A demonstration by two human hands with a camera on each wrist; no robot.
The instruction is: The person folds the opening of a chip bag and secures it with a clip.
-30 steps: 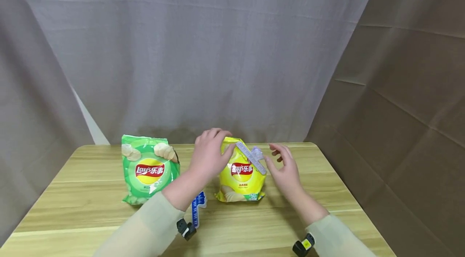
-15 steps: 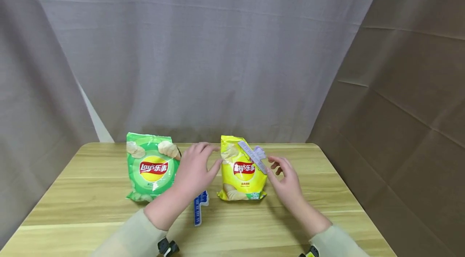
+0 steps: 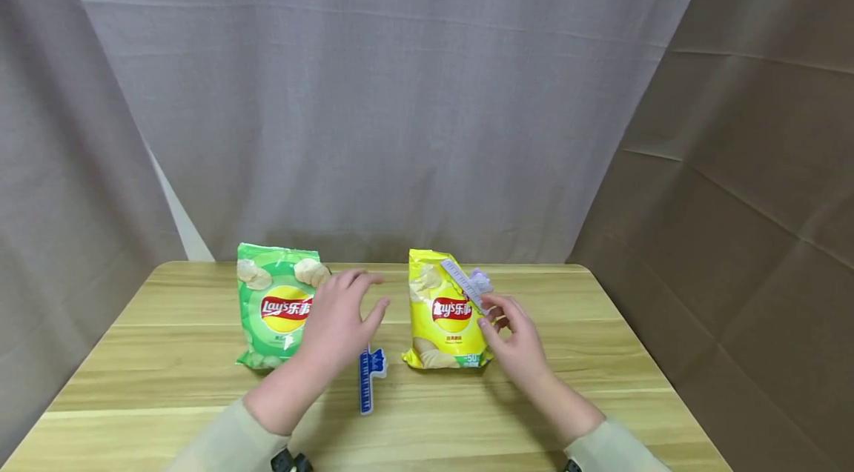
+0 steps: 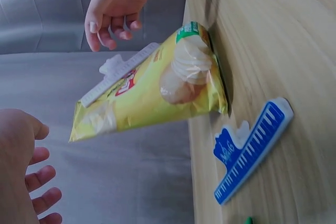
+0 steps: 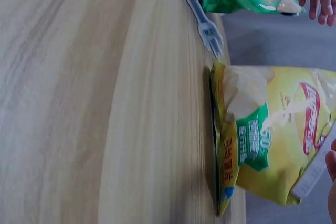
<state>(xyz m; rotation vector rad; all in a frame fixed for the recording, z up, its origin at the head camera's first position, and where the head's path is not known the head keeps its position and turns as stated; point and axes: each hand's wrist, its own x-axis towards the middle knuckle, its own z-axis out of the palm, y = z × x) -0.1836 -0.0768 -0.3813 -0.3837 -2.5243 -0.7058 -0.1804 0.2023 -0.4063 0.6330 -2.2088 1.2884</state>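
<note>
A yellow chip bag (image 3: 445, 342) stands upright on the table, a pale purple bag clip (image 3: 460, 282) slanting across its folded upper right corner. My right hand (image 3: 520, 344) is beside the bag's right side with loosely bent fingers; the left wrist view shows it apart from the bag and clip, holding nothing. My left hand (image 3: 336, 320) hovers between the two bags, thumb and fingers spread, and hides part of the green chip bag (image 3: 270, 324). Below that hand a blue bag clip (image 3: 365, 384) lies flat on the table.
The wooden table (image 3: 427, 427) has its far edge just behind both bags. A grey curtain (image 3: 400, 124) hangs behind it, and a brown fabric wall (image 3: 747, 220) stands along the right.
My left hand has let go of the yellow bag's top and moved left and down toward the green bag. The right hand has lowered slightly; the yellow bag still stands.
</note>
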